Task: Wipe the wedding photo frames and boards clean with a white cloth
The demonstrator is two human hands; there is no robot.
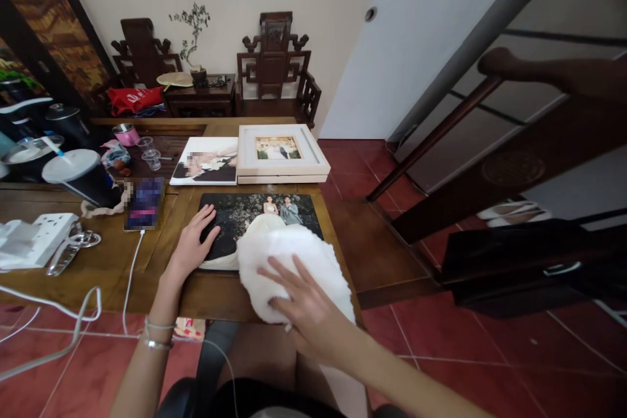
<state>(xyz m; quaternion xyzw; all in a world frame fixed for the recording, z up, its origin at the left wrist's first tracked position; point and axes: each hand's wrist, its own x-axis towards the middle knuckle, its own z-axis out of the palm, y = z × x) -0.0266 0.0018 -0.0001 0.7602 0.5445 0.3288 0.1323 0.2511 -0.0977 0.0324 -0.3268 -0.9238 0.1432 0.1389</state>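
Photo panel (240, 212) seems mid-wipe, unfinished: spread right hand (302, 300) rests on white cloth (284, 245) at near right, flat left hand (193, 243) gripping nothing.

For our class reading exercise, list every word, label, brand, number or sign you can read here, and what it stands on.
None can be read.
Red bag: white marking, too blurred to read.
Phone screen: pink marking, too blurred to read.
Chair at right: round carving, too faint to read.

The cloth (284, 243) is plain white; under it, a black, pale-speckled photo panel (247, 209); right of it, red, pale-lined floor tiles (441, 326)
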